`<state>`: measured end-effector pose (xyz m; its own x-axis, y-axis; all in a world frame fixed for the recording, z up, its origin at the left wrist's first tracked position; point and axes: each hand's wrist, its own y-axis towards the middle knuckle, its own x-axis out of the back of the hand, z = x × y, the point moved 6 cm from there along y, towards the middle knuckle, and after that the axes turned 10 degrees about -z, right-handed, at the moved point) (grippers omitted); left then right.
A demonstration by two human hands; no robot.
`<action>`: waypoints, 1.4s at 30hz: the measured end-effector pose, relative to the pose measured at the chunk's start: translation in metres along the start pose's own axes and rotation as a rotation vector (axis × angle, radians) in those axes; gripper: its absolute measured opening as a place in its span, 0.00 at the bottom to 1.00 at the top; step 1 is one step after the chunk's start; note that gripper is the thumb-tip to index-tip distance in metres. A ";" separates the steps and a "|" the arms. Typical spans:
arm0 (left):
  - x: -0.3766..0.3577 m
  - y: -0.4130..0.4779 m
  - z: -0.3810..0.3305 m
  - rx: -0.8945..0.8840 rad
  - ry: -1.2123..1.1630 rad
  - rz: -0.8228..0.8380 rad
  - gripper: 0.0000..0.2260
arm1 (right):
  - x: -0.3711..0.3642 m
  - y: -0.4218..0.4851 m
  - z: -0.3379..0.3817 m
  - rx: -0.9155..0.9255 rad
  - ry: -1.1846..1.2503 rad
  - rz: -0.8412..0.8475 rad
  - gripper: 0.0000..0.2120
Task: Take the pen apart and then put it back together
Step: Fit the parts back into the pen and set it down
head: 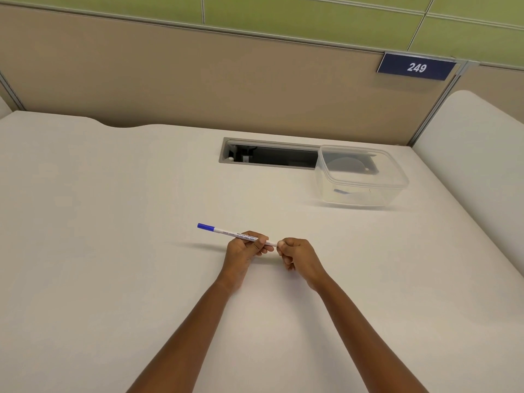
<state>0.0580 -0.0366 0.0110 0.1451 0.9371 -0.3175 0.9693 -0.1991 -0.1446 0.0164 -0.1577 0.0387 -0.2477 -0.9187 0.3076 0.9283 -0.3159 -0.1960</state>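
The pen [226, 232] was gripped mid-barrel by the closed left hand [246, 248]; its right end was pinched by the right hand [297, 255], above open table [113, 251].

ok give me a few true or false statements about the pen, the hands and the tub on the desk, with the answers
1. The left hand has its grip around the barrel of the pen. True.
2. The blue cap is off and lying on the desk. False: it sits on the pen's left end, in the air.
3. The right hand pinches the pen's right end. True.
4. The clear plastic tub stands left of the hands. False: it stands farther back, to their right.
5. The sign on the partition reads 249. True.
6. The pen rests flat on the desk. False: both hands hold it above the surface.
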 end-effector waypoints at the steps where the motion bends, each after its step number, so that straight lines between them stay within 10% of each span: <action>1: 0.000 0.000 0.000 0.001 0.001 0.001 0.05 | -0.001 -0.001 0.000 -0.003 0.000 0.013 0.18; 10: 0.001 -0.001 -0.001 0.010 -0.012 -0.017 0.06 | 0.000 -0.015 -0.003 0.281 -0.307 -0.135 0.04; 17: -0.001 -0.002 -0.001 0.017 -0.009 -0.001 0.07 | 0.003 -0.018 0.005 0.492 -0.568 -0.265 0.14; 32: -0.001 0.000 -0.001 0.015 -0.012 0.012 0.08 | -0.006 -0.002 -0.005 -0.175 0.146 0.004 0.18; 42: 0.002 0.000 0.000 -0.002 -0.034 -0.044 0.06 | 0.015 -0.011 -0.006 0.174 0.029 -0.332 0.08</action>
<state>0.0579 -0.0349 0.0107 0.0954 0.9348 -0.3422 0.9750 -0.1571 -0.1574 0.0007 -0.1698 0.0396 -0.5484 -0.7803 0.3006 0.8289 -0.5547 0.0722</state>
